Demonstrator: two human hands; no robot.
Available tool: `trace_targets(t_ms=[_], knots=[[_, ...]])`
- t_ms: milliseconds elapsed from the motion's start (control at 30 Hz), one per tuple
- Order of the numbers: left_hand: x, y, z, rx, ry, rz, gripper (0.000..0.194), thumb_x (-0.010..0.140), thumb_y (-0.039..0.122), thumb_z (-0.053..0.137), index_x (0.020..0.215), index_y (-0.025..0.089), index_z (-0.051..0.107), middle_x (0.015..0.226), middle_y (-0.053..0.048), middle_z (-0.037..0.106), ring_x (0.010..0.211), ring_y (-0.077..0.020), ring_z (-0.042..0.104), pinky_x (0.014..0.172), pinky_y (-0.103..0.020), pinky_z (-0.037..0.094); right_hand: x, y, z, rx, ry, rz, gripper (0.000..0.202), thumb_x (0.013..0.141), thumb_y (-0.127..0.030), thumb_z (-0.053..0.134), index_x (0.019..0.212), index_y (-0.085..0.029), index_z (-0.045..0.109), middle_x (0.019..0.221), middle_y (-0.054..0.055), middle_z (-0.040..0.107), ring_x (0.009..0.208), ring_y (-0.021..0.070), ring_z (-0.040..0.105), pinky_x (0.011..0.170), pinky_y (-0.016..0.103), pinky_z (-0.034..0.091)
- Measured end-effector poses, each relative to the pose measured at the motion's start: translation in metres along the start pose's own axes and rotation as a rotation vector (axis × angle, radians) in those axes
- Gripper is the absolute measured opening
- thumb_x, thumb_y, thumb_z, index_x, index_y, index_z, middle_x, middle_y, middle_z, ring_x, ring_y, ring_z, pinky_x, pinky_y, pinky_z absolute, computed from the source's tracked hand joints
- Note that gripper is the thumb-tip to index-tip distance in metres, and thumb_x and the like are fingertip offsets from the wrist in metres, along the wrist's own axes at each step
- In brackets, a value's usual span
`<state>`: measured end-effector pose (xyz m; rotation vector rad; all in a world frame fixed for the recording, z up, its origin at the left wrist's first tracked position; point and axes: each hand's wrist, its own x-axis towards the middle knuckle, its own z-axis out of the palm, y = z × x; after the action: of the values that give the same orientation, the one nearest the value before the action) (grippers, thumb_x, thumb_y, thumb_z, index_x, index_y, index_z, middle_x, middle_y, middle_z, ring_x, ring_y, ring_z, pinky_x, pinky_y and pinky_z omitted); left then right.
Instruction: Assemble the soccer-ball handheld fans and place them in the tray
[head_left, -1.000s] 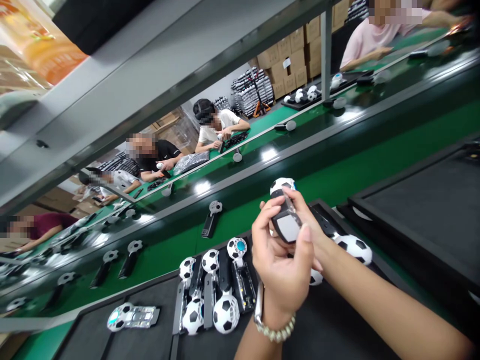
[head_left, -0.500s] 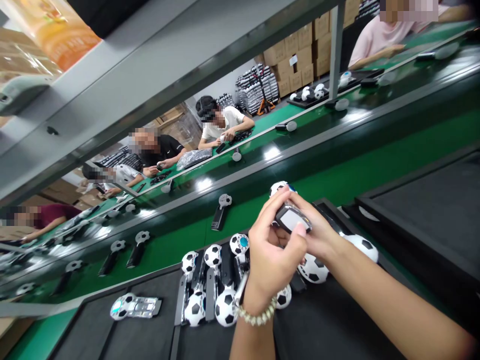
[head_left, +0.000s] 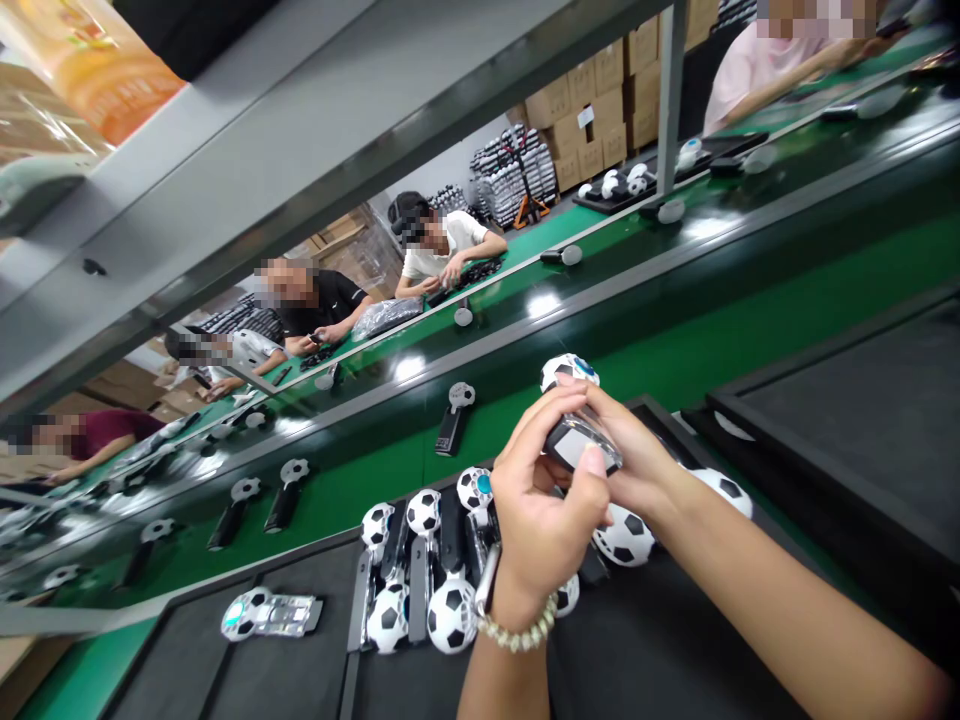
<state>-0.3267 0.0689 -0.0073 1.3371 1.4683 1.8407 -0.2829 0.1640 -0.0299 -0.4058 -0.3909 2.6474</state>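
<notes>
Between both hands is a handheld device with a soccer-ball-patterned head (head_left: 559, 372) and a dark handle whose pale end face points toward me. My left hand (head_left: 529, 490), with a beaded bracelet at the wrist, wraps around the handle, its thumb on the end face. My right hand (head_left: 634, 440) closes on the handle's other side; its fingers are partly hidden. Below, a black tray (head_left: 637, 650) holds several similar devices (head_left: 452, 615) in rows, with balls at alternating ends. One device with a clear, open-looking handle (head_left: 270, 613) lies apart on the left.
Beyond the tray, a green conveyor belt (head_left: 375, 455) carries several devices with black handles (head_left: 285, 495). A grey metal beam (head_left: 300, 170) crosses overhead. Black trays (head_left: 862, 400) are stacked at right. Across the line several people (head_left: 450, 240) sit working, with cartons (head_left: 585, 95) behind.
The devices on the near belt have shifted right, while those on the far belt have slid left. The held device has tilted slightly, showing more of its ball head and blue ring.
</notes>
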Motion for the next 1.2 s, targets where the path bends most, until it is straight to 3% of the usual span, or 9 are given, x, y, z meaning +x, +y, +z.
trace_targets(t_ms=[167, 333, 467, 700, 767, 900, 1033, 1133, 1200], knots=[[0.0, -0.0012, 0.0012, 0.012, 0.017, 0.032, 0.024, 0.085, 0.024, 0.06, 0.108, 0.028, 0.065, 0.121, -0.006, 0.056, 0.078, -0.0195, 0.067, 0.035, -0.015, 0.049, -0.0009, 0.0007, 0.0004, -0.025, -0.029, -0.02, 0.028, 0.076, -0.037, 0.069, 0.064, -0.019, 0.05, 0.05, -0.005, 0.046, 0.044, 0.0088, 0.046, 0.042, 0.019, 0.042], [-0.0004, -0.004, 0.0009, 0.06, 0.029, 0.06, 0.024, 0.086, 0.025, 0.058, 0.109, 0.027, 0.063, 0.122, -0.007, 0.055, 0.07, -0.0163, 0.066, 0.034, -0.016, 0.048, -0.0027, 0.0003, 0.0022, -0.016, -0.042, -0.025, 0.03, 0.073, -0.036, 0.071, 0.063, -0.02, 0.048, 0.051, -0.005, 0.046, 0.047, 0.0093, 0.047, 0.045, 0.02, 0.045], [0.0004, -0.0059, 0.0, 0.077, 0.016, 0.07, 0.025, 0.086, 0.026, 0.057, 0.11, 0.027, 0.062, 0.122, -0.007, 0.055, 0.078, -0.0205, 0.067, 0.034, -0.016, 0.047, -0.0037, 0.0001, 0.0027, 0.003, -0.053, -0.043, 0.029, 0.072, -0.033, 0.071, 0.063, -0.019, 0.047, 0.053, -0.005, 0.046, 0.048, 0.0089, 0.047, 0.048, 0.02, 0.047], [0.0034, -0.0072, -0.0005, 0.158, 0.046, 0.146, 0.022, 0.086, 0.028, 0.055, 0.106, 0.024, 0.064, 0.117, -0.007, 0.06, 0.101, -0.0284, 0.063, 0.067, -0.033, 0.06, -0.0036, -0.0004, 0.0019, 0.032, -0.07, -0.039, 0.028, 0.076, -0.031, 0.069, 0.062, -0.019, 0.047, 0.053, -0.005, 0.045, 0.048, 0.0082, 0.046, 0.049, 0.02, 0.047], [0.0039, -0.0073, -0.0009, 0.16, 0.05, 0.154, 0.022, 0.086, 0.03, 0.056, 0.105, 0.023, 0.065, 0.116, -0.008, 0.061, 0.102, -0.0292, 0.062, 0.066, -0.033, 0.06, -0.0042, -0.0004, 0.0021, 0.042, -0.075, -0.047, 0.027, 0.075, -0.029, 0.07, 0.062, -0.019, 0.048, 0.054, -0.005, 0.046, 0.049, 0.008, 0.046, 0.05, 0.019, 0.047], [0.0022, -0.0074, -0.0015, 0.113, 0.029, 0.11, 0.022, 0.088, 0.029, 0.053, 0.107, 0.024, 0.063, 0.12, -0.007, 0.059, 0.077, -0.0203, 0.068, 0.044, -0.022, 0.053, -0.0043, -0.0001, 0.0018, 0.066, -0.088, -0.053, 0.026, 0.076, -0.026, 0.069, 0.063, -0.019, 0.048, 0.054, -0.005, 0.044, 0.05, 0.007, 0.046, 0.052, 0.018, 0.047], [0.0013, -0.0082, -0.0014, 0.08, 0.018, 0.101, 0.022, 0.09, 0.029, 0.052, 0.109, 0.024, 0.062, 0.122, -0.007, 0.057, 0.051, -0.0085, 0.061, 0.035, -0.019, 0.046, -0.0013, -0.0007, -0.0011, 0.065, -0.095, -0.061, 0.027, 0.079, -0.029, 0.069, 0.063, -0.019, 0.049, 0.054, -0.005, 0.044, 0.049, 0.0065, 0.045, 0.051, 0.017, 0.046], [0.0035, -0.0096, -0.0015, 0.111, 0.024, 0.162, 0.022, 0.09, 0.03, 0.051, 0.107, 0.023, 0.063, 0.119, -0.007, 0.06, 0.056, -0.0113, 0.064, 0.041, -0.021, 0.051, -0.0003, -0.0014, -0.0022, 0.043, -0.087, -0.056, 0.03, 0.079, -0.033, 0.068, 0.062, -0.019, 0.048, 0.052, -0.006, 0.041, 0.045, 0.0066, 0.041, 0.045, 0.018, 0.043], [0.0052, -0.0102, -0.0017, 0.157, 0.042, 0.21, 0.022, 0.089, 0.031, 0.051, 0.105, 0.022, 0.064, 0.116, -0.007, 0.062, 0.074, -0.018, 0.068, 0.054, -0.026, 0.058, -0.0012, -0.0018, -0.0012, 0.02, -0.067, -0.034, 0.032, 0.08, -0.036, 0.067, 0.061, -0.02, 0.047, 0.049, -0.006, 0.038, 0.039, 0.0063, 0.034, 0.035, 0.017, 0.034]])
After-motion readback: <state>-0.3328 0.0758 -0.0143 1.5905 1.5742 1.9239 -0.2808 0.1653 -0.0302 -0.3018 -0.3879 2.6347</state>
